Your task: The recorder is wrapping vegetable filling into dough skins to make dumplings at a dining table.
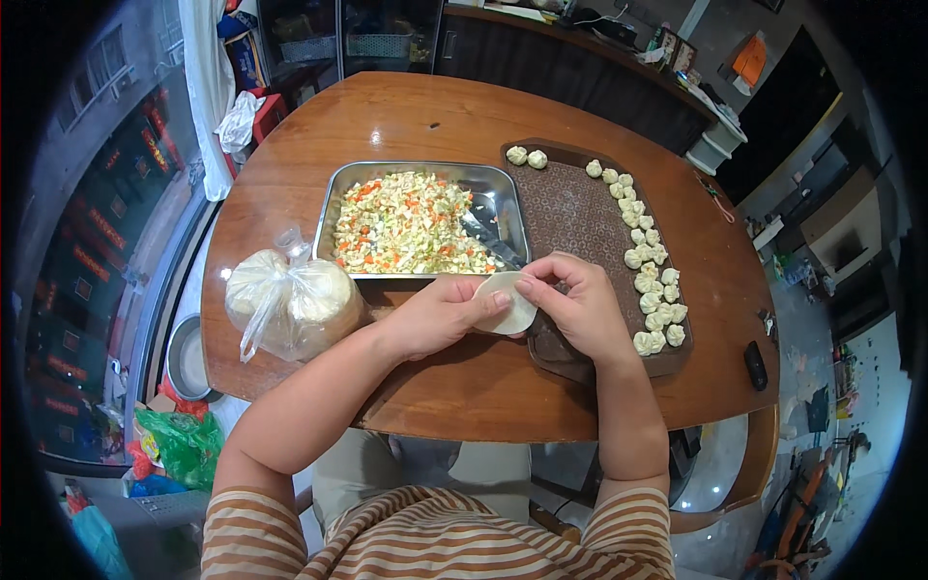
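A round, flat dumpling wrapper (505, 307) is held up between my two hands over the near part of the table. My left hand (440, 317) supports it from the left, thumb on its face. My right hand (577, 302) pinches its upper right edge between thumb and fingers. Just beyond my hands lies a steel tray (333, 217) of chopped filling (411, 222), pale green and white with orange bits. A metal utensil (483, 235) rests in its right side. To the right, a brown patterned tray (570, 217) carries several pleated dumplings (646, 253), mostly along its right edge.
A knotted clear plastic bag (295, 302) of pale round pieces sits left of the steel tray. Scissors (715, 196) and a black object (755, 365) lie on the wooden table (406, 121) at the right. A metal basin (188, 358) stands low beyond the left edge.
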A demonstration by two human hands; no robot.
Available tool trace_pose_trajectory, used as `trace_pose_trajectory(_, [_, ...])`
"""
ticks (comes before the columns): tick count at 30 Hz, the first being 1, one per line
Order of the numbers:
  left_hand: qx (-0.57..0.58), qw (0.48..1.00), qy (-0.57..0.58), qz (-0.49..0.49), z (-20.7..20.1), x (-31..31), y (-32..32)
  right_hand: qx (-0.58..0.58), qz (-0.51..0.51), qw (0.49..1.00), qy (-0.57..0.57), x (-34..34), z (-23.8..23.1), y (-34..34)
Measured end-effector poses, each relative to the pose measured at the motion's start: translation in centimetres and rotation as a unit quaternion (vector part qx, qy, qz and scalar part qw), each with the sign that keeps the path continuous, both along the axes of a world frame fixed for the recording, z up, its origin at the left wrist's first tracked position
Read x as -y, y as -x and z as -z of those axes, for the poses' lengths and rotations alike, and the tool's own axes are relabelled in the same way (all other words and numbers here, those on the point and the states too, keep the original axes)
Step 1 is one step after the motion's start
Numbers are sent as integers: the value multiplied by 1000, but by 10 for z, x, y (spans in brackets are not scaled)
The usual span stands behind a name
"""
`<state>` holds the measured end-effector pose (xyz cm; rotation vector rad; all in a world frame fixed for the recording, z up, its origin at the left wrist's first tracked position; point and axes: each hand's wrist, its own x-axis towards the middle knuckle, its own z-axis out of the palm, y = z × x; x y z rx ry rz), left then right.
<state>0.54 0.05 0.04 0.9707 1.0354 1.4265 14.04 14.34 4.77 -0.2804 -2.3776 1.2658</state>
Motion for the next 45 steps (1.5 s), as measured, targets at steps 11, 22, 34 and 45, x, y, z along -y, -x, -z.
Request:
trace_pose_trajectory(11, [-19, 1000, 8, 8, -1, 0, -1, -11, -10, 1000, -5, 0, -1, 0])
trace_pose_trajectory(22, [20, 1000, 7, 10, 1, 0, 3, -9, -8, 1000, -14, -2, 3, 1])
trace_pose_trajectory(34, [-2, 1000, -2, 28, 0, 0, 2, 4, -14, 1000, -26, 1, -1, 0])
trace_pose_trajectory(45, [3, 1000, 3, 13, 3, 0, 2, 9, -16, 998, -54, -1, 1, 0])
